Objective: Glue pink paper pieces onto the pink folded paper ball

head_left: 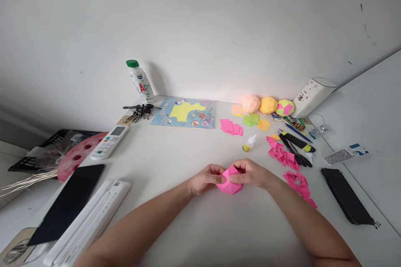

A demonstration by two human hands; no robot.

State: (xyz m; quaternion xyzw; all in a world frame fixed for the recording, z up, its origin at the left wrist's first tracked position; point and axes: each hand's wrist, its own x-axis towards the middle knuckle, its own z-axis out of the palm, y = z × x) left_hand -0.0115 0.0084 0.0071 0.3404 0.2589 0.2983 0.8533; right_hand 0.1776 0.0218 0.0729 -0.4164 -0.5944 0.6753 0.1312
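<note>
Soft, diffuse light fills the scene, dimming toward the left edge. The bottle (143, 85) casts a faint shadow rightward on the wall (200, 29), and a pinkish glow shows above the peach ball (250, 104). Wide-angle distortion leans the bottle and box (314, 97) outward; the table (147, 150) greys toward the bottom.

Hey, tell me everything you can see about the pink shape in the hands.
The pink shape is rounded and many-sided, with flat facets and crisp creases, and looks like folded paper. The left hand and right hand hold it from either side, thumbs on the face towards the camera. Its underside is hidden, so whether it touches the table is unclear.
</note>
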